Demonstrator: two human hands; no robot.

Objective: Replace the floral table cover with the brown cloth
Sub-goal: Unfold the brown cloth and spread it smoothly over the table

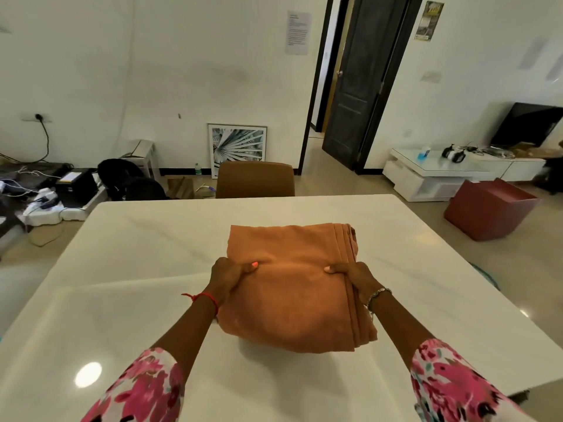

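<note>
A folded brown cloth point(289, 287) lies thick and square in the middle of the bare white marble table point(137, 269). My left hand point(228, 277) grips its left edge, thumb on top and fingers underneath. On the right edge, where the stacked folds show, my right hand point(353, 277) holds the cloth the same way. The near part of the cloth seems lifted slightly off the table, casting a shadow below it. No floral cover is in view.
A brown chair point(256, 179) stands at the table's far side. A red box point(490, 208) sits on the floor to the right, near a white TV stand point(432, 175). Cables, bags and boxes point(76, 190) clutter the floor at left.
</note>
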